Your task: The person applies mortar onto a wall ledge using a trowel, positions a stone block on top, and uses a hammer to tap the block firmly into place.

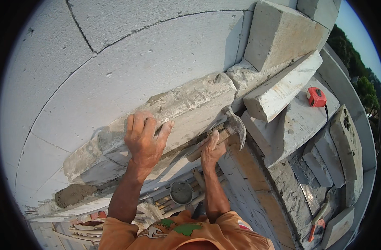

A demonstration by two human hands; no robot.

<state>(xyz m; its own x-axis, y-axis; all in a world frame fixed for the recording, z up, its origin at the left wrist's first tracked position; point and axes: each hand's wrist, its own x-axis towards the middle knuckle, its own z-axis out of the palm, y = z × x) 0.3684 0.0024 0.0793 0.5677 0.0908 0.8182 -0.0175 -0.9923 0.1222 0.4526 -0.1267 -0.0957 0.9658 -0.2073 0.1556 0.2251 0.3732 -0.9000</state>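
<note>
A long, rough-topped grey block [201, 102] lies in a row against the tall white block wall [178, 46]. My left hand [145, 139] grips its upper edge, fingers bent over the top and thumb apart on the right. My right hand [211, 152] is closed around the wooden handle of a claw hammer [235, 125], just in front of the block's right end. The hammer's metal head points up and right, its curved claw facing right. To the left of the block, a shorter block piece [84, 164] sits above a lump of wet mortar [73, 195].
At the right, a red tape measure [316, 97] rests on a broad white block [301, 121]. Several cut blocks [347, 141] lean beyond it. A flat metal tool with an orange handle [317, 229] lies lower right. Far below stands a bucket [181, 192] of grey mix.
</note>
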